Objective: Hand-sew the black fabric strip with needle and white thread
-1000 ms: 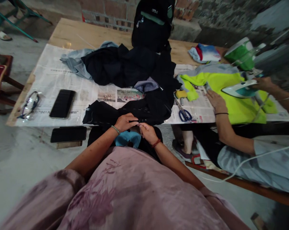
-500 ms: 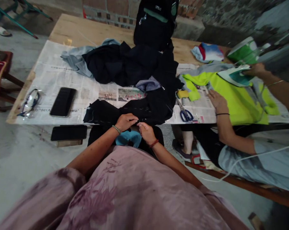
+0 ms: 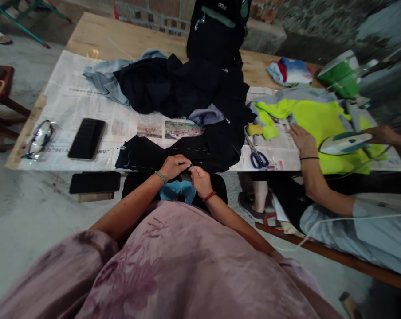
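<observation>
A black garment (image 3: 183,149) with rows of white stitches lies along the table's front edge. My left hand (image 3: 174,167), a green beaded bracelet on its wrist, pinches the garment's near edge. Fingertip to fingertip with it is my right hand (image 3: 202,180), wearing a red bracelet. Its thumb and forefinger are closed at the same cloth edge, on something too small to make out. Blue-handled scissors (image 3: 258,159) rest on the newspaper to the right, touching a yellow sponge-like piece (image 3: 254,130).
Newspaper (image 3: 65,128) covers the wooden table. Glasses (image 3: 41,138) and a phone (image 3: 86,138) lie left; another phone (image 3: 94,182) sits below the edge. A black backpack (image 3: 217,35) stands behind. At right, a co-worker's hand holds an iron (image 3: 345,143) on a yellow-green garment (image 3: 303,114).
The co-worker's iron has moved toward the near side of the yellow-green garment and turned. My hands stay pinched together at the black cloth's edge, with only a slight shift.
</observation>
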Action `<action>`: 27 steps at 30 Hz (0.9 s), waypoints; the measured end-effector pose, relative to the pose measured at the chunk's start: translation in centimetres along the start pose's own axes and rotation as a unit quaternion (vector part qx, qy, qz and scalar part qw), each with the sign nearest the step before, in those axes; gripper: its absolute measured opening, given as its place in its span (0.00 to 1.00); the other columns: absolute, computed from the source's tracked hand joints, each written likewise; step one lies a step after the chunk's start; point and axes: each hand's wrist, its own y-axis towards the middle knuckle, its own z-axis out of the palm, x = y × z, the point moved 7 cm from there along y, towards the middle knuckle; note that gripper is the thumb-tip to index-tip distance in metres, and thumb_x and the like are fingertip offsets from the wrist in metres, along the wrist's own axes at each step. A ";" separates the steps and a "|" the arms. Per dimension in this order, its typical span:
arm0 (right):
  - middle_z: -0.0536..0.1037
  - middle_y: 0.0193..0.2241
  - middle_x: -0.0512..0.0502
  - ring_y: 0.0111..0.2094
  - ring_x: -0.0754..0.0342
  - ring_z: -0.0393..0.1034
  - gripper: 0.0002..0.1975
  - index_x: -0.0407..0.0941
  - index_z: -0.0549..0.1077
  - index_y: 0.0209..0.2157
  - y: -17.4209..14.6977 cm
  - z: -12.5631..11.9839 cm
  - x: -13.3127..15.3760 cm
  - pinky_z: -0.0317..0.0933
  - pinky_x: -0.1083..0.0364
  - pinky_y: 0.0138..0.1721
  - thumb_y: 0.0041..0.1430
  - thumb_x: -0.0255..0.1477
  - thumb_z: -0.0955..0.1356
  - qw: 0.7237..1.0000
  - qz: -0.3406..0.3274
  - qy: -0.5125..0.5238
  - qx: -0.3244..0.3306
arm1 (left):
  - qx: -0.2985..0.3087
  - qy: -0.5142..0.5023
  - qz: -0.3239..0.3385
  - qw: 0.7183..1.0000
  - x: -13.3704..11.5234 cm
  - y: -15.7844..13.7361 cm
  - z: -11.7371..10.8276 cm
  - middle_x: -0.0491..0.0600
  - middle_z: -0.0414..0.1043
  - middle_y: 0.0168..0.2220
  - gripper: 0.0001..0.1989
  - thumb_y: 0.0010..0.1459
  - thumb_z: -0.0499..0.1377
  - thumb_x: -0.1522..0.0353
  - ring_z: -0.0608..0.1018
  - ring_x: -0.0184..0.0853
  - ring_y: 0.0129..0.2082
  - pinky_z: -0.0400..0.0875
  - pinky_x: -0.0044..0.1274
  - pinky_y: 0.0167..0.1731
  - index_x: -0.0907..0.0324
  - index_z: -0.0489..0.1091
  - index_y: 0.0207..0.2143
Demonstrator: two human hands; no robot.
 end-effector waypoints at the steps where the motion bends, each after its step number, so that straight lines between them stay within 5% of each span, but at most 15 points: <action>1: 0.63 0.17 0.53 0.20 0.61 0.54 0.19 0.42 0.71 0.34 0.0 -0.1 0.0 0.51 0.61 0.21 0.55 0.40 0.57 1.000 -0.002 0.000 -0.006 | 0.002 -0.001 0.001 1.000 0.0 0.0 0.0 0.46 0.73 0.27 0.06 0.52 0.57 0.72 0.74 0.27 0.27 0.67 0.19 0.30 0.60 0.75 0.27; 10: 0.66 0.19 0.53 0.21 0.60 0.58 0.15 0.43 0.70 0.37 -0.1 -1.3 1.4 0.55 0.61 0.24 0.55 0.37 0.59 0.997 -0.042 -0.060 -0.023 | 0.000 0.009 0.004 1.000 -0.1 -0.1 -0.1 0.46 0.74 0.28 0.06 0.52 0.57 0.71 0.74 0.27 0.29 0.68 0.19 0.32 0.60 0.74 0.28; 27: 0.67 0.18 0.55 0.13 0.63 0.58 0.11 0.44 0.69 0.30 -0.3 -1.4 1.2 0.51 0.62 0.15 0.53 0.36 0.61 0.999 0.019 -0.029 -0.022 | -0.024 -0.009 0.003 1.000 0.7 -0.1 -0.2 0.46 0.74 0.28 0.05 0.50 0.59 0.71 0.75 0.27 0.27 0.70 0.19 0.30 0.59 0.75 0.31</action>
